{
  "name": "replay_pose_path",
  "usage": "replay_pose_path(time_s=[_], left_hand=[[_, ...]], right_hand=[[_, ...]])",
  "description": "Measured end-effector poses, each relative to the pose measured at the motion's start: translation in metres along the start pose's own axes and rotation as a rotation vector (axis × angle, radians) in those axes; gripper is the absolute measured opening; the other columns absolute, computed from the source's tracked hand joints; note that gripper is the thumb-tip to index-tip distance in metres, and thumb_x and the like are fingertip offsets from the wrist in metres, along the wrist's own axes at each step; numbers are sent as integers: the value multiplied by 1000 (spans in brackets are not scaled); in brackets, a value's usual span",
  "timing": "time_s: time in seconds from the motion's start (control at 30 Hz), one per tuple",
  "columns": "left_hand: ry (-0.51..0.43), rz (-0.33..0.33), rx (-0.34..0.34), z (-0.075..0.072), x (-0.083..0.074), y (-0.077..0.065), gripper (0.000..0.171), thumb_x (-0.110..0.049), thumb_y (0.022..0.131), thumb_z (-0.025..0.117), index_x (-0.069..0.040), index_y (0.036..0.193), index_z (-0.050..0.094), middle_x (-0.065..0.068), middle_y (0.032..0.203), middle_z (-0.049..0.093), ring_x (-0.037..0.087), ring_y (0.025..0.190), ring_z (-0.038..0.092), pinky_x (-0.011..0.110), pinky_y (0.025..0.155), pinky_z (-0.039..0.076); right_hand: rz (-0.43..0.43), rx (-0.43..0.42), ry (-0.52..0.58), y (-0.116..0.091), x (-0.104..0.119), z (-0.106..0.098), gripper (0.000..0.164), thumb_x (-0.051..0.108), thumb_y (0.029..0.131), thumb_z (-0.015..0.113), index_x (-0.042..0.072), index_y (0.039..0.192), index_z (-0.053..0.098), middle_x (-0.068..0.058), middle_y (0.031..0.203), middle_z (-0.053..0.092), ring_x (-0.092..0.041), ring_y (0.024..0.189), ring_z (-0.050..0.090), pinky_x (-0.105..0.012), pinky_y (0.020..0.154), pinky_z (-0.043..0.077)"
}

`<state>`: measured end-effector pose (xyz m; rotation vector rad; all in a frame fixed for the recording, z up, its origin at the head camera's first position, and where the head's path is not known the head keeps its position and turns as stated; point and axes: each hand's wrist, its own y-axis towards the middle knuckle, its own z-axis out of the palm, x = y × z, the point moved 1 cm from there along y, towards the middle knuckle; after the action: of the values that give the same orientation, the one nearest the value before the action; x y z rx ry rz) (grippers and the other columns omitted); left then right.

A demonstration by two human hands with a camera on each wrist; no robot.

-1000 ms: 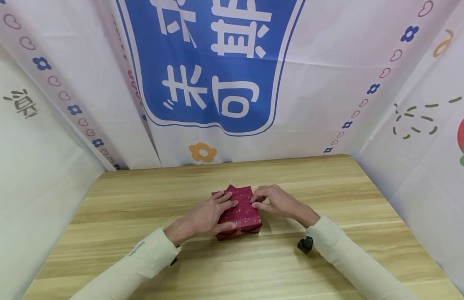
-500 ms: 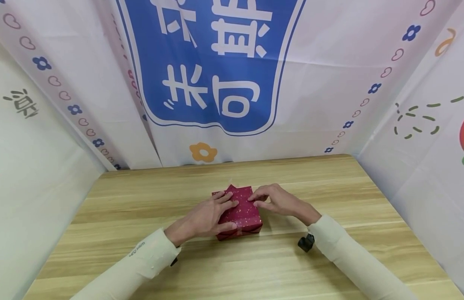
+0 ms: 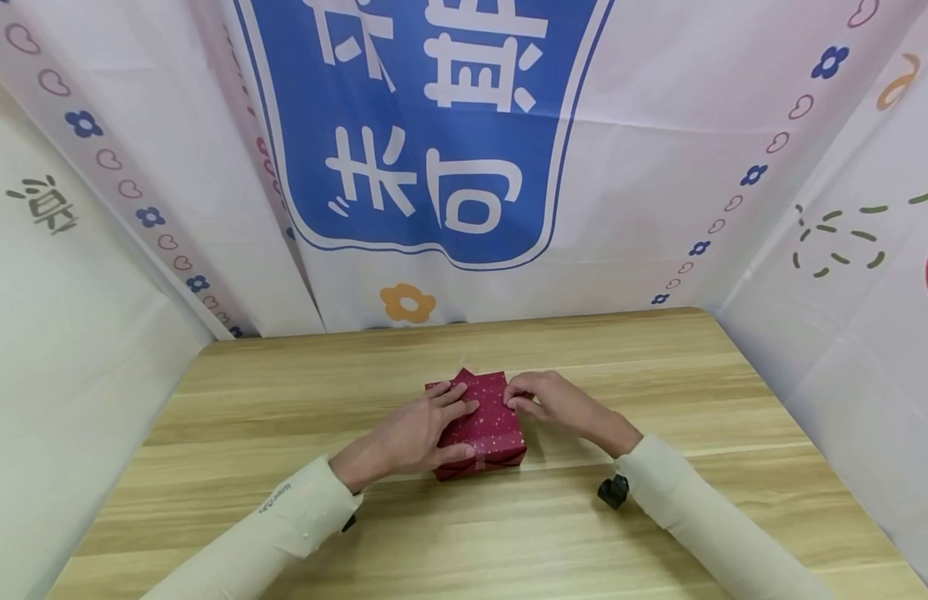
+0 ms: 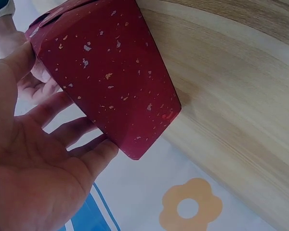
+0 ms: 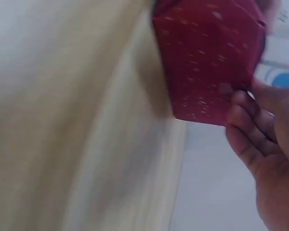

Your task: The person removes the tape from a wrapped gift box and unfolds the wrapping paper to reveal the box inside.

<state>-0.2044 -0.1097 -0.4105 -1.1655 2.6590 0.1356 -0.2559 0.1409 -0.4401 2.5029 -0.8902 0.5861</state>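
Note:
A small gift box [image 3: 494, 417] in dark red, gold-flecked wrapping paper lies on the wooden table. My left hand [image 3: 414, 433] rests on its top, fingers spread and mostly straight, thumb near the front edge. With curled fingers, my right hand [image 3: 561, 404] pinches the box's right edge between thumb and fingertips. The right wrist view shows those fingers against the box's side [image 5: 207, 62], beside a small pale patch [image 5: 225, 88] that may be tape. A glossy strip [image 3: 501, 442] crosses the top near the front. At the back, a pointed paper flap [image 3: 465, 373] sticks up.
Bare wood table [image 3: 283, 408] surrounds the box. Behind it hangs a printed white cloth [image 3: 621, 208] with a blue panel, and similar cloths stand at both sides. A black wrist camera [image 3: 613, 491] sits under the right sleeve.
My right fingertips slid slightly left onto the top, then back to the right edge. The left hand keeps its place on the box.

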Motion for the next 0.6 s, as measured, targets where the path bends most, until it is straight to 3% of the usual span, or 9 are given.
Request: replay_pose_path(time_s=[0.1, 0.2, 0.43, 0.6], left_hand=[[10, 10, -3, 0, 0, 0, 68, -52, 93, 60, -8, 144, 50, 22, 154, 38, 42, 143, 35, 49, 118, 33], [19, 11, -2, 1, 0, 1, 68, -53, 93, 60, -9, 145, 50, 22, 154, 38, 42, 143, 35, 48, 117, 34], [18, 2, 6, 1, 1, 0, 69, -53, 93, 60, -9, 145, 50, 22, 154, 38, 42, 143, 35, 48, 117, 34], [13, 1, 4, 0, 0, 0, 68, -53, 93, 60, -8, 145, 50, 23, 154, 38, 42, 143, 35, 49, 117, 34]], right_hand=[[1, -18, -81, -3, 2, 5, 7, 14, 100, 56, 15, 98, 63, 6, 90, 62, -6, 84, 59, -22, 79, 54], [35, -10, -75, -5, 2, 9, 8, 14, 102, 51, 16, 96, 56, 1, 90, 58, -5, 86, 53, -21, 80, 52], [52, 24, 37, -5, 1, 13, 14, 12, 105, 43, 12, 92, 48, -12, 91, 56, -12, 86, 50, -22, 75, 46], [52, 30, 130, -4, -2, 13, 12, 10, 104, 43, 9, 93, 48, -14, 91, 56, -20, 86, 54, -22, 75, 47]])
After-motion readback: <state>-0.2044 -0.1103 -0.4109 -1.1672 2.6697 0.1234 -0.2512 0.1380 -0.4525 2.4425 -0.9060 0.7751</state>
